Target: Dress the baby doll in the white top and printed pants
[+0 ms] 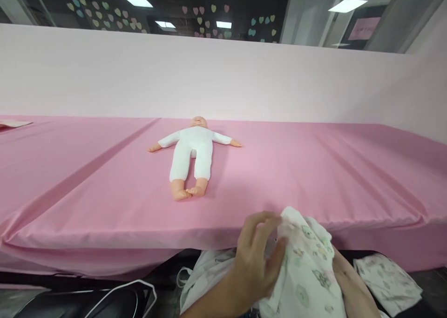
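My left hand is beside a white cloth printed with small green and yellow animals. Its fingers are curved, with a gap between thumb and forefinger, and the tips are at the cloth's upper left edge. The cloth drapes over my right hand; only the wrist and forearm side show, and its fingers are hidden. Whether the cloth is a garment I cannot tell. Farther back, a baby doll in a white suit lies face up on the pink-covered table, arms spread and feet towards me.
A second printed cloth lies folded at the lower right. Below the table's front edge at left are a black object and a white cord. A white wall rises behind the table. A flat pale item rests at far left.
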### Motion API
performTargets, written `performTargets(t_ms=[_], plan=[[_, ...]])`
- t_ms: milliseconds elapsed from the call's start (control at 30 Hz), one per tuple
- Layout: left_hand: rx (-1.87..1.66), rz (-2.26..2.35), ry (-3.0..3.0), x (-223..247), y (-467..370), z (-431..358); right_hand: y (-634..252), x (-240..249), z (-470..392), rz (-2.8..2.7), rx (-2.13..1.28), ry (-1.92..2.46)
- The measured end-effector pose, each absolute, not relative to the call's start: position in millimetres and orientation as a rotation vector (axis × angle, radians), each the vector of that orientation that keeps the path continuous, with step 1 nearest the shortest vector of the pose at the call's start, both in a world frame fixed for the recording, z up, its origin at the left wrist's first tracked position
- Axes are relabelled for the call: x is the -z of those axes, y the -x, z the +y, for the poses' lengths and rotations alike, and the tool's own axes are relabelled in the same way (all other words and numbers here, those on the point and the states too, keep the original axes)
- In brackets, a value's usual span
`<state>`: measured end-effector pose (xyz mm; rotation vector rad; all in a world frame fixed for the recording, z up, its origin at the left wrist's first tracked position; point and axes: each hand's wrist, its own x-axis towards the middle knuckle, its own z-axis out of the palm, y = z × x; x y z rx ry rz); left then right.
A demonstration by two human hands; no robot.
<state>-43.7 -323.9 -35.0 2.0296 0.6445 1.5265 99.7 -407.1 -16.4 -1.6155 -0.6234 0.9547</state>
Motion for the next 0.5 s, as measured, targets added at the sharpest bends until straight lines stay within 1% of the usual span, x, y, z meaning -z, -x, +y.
performTargets(t_ms=[33,100,167,200,300,400,500], plan=[[-1.498,0.503,-2.066,40,45,-329,-100,14,-406,-0.636,-0.943,1.591],[-1.270,0.293,-2.139,50,44,-340,-99,11,-405,-0.657,-0.945,1.550],[-1.030,0.282,-2.188,60,40,-349,-98,11,-406,-0.628,-0.950,1.530],[-0.969,0.322,-2.186,66,37,-352,-97,12,-406,-0.591,-0.950,1.527],[-0.969,0.355,-2.094,81,27,-355,-105,10,-408,-0.551,-0.982,1.521],[-1.038,0.366,-1.933,88,19,-351,-121,1,-412,-0.829,-0.967,1.580],[-0.929,0.415,-1.754,91,11,-350,-131,-2,-419,-1.119,-0.803,1.706]])
